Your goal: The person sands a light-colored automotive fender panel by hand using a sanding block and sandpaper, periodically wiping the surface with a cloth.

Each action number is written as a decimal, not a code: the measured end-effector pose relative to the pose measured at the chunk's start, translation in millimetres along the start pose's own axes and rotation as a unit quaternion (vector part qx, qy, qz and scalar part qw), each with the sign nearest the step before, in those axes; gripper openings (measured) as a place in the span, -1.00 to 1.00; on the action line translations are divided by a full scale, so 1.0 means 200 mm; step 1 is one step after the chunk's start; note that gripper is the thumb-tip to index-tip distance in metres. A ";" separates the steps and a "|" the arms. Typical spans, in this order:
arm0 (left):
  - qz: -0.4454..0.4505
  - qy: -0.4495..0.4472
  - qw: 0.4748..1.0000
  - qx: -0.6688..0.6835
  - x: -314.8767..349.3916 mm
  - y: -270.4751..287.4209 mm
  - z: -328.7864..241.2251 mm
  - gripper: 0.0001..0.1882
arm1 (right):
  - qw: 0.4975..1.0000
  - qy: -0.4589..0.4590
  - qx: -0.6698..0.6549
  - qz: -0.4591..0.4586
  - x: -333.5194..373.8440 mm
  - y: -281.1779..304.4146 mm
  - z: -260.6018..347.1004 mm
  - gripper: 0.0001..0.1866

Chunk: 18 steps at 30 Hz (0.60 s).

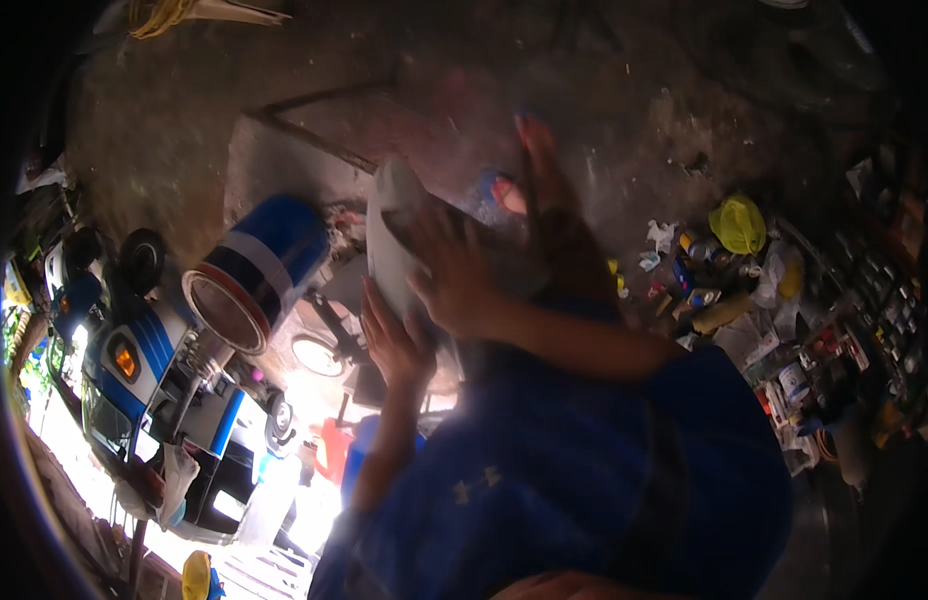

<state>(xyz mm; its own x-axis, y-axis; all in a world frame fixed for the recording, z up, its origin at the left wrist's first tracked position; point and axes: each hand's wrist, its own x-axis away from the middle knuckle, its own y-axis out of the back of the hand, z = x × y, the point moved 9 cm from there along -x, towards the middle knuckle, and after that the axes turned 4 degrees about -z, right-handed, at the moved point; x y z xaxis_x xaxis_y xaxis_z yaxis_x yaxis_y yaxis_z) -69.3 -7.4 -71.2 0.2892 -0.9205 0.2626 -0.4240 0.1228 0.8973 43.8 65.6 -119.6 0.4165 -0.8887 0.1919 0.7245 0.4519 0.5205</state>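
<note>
Blue drum, yellow bag around | left hand, right hand wide on grey panel

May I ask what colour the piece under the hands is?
The piece looks grey, best seen in head view.

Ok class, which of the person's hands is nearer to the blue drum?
Left. The left hand is at the grey piece's lower edge, just right of the drum in the picture; the right hand is over the piece, farther right.
</note>
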 end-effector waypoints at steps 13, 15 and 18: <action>0.026 0.047 0.998 -0.014 0.02 -0.01 0.04 -0.22 | 0.997 -0.050 -0.019 0.051 -0.20 0.04 -0.01 -0.25; -0.013 -0.008 1.000 -0.010 0.01 0.00 0.02 -0.23 | 0.998 -0.022 -0.035 0.053 -0.17 0.03 0.06 -0.26; 0.010 0.006 1.000 -0.016 0.04 -0.01 0.03 -0.22 | 0.990 -0.039 0.106 0.081 -0.11 -0.13 -0.04 -0.27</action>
<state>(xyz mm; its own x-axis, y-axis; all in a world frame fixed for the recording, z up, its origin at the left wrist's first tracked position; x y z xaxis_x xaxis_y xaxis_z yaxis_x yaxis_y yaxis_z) -71.7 -17.5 -72.3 0.2907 -0.9133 0.2853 -0.4030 0.1535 0.9022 19.9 73.1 -144.3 0.4676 -0.8131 0.3468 0.5163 0.5697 0.6395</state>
